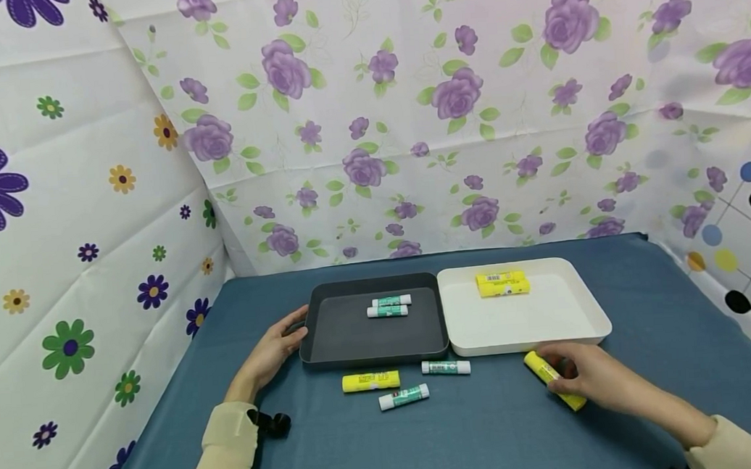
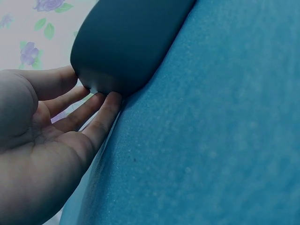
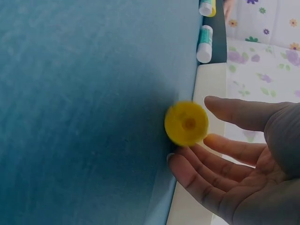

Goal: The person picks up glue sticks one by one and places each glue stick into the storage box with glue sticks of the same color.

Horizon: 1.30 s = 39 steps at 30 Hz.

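My right hand [image 1: 591, 375] has its thumb and fingers around a yellow glue stick [image 1: 542, 368], tilted on the cloth before the white tray [image 1: 578, 322]. In the right wrist view the round end of that glue stick [image 3: 180, 129] faces the camera between thumb and fingers. My left hand [image 1: 269, 354] touches the left side of the dark grey tray [image 1: 343, 338] with fairly straight fingers. Two green-and-white glue sticks [image 1: 390, 311] lie in the dark tray, and yellow glue sticks [image 1: 503, 289] lie side by side in the white one.
In front of the trays lie another yellow glue stick [image 1: 370, 381] and two green-and-white glue sticks, one nearer the white tray [image 1: 446, 367] and one closer to me [image 1: 404, 397]. Blue cloth [image 1: 468, 439] covers the table. Flowered sheets [image 1: 367, 119] hang behind and at the sides.
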Tool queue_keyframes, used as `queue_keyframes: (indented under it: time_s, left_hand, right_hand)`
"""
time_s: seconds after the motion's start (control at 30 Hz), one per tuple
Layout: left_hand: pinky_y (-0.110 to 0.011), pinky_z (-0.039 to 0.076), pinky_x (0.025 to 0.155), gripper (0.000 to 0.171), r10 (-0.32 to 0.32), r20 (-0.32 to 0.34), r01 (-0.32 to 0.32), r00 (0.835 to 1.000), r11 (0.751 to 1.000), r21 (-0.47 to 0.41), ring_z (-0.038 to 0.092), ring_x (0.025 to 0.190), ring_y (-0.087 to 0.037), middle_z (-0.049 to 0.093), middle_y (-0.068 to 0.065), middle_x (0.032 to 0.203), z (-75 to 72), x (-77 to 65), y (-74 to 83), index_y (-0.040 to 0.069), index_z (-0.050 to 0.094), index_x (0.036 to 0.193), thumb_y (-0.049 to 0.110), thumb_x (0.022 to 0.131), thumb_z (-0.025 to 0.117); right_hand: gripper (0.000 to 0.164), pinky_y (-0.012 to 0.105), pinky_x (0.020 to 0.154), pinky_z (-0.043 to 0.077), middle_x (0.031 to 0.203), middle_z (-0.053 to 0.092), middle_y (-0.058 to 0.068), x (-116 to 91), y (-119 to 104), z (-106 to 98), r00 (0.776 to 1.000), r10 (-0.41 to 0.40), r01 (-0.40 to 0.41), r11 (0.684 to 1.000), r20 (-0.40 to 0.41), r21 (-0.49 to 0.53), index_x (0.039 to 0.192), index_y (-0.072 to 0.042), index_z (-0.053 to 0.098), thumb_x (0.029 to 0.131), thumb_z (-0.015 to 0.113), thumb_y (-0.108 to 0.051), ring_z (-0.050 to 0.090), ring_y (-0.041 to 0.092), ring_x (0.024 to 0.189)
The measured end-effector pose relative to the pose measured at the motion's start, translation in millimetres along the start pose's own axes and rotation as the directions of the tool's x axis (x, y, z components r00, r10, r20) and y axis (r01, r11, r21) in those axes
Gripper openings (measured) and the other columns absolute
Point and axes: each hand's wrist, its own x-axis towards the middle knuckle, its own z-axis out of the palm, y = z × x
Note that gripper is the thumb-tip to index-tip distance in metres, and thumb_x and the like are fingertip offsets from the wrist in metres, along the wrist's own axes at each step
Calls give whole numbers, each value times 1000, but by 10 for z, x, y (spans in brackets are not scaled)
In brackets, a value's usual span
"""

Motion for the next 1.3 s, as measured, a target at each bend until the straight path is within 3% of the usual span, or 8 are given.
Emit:
queue_keyframes:
  time_s: [0.37,0.57,0.77,0.97,1.3]
  left_hand:
    - [-60,24,125,61,-9,-4,9,1000,1000,3,26,154,-40,22,-18,168,-4,-8,-8,13,23,168,17,113,48]
    - [-60,23,125,61,-7,-1,7,1000,1000,3,26,154,-40,22,-18,169,-4,-8,-9,13,23,168,17,113,48]
    - [-60,22,125,60,-2,4,2,1000,1000,-2,25,155,-39,22,-18,169,-11,-4,-15,13,22,168,17,113,48]
    - [-60,23,125,60,-3,2,3,1000,1000,-2,25,155,-40,21,-18,169,-12,0,-14,13,22,168,17,113,48]
    - [-59,23,125,61,-13,-5,13,1000,1000,-7,25,155,-39,21,-17,169,1,4,4,13,23,168,16,113,48]
  right_hand:
    - [52,27,61,48,118,69,6,-6,-10,23,999,-33,33,999,2,-34,137,-3,65,87,82,-4,54,9,77]
    - [45,28,64,50,109,68,-1,17,-3,-3,999,-38,39,997,11,-61,132,-8,69,89,77,2,55,8,80]
    - [44,27,65,51,114,69,1,31,-51,-122,997,-69,69,997,23,-21,132,-7,69,91,73,4,56,10,83]
    - [41,27,66,56,119,70,8,78,-124,-292,994,-105,106,994,-36,16,131,-6,70,91,73,5,61,12,88]
    - [40,28,71,56,117,72,5,228,-140,-555,974,-180,170,982,-139,-80,130,-6,72,91,77,1,62,11,92]
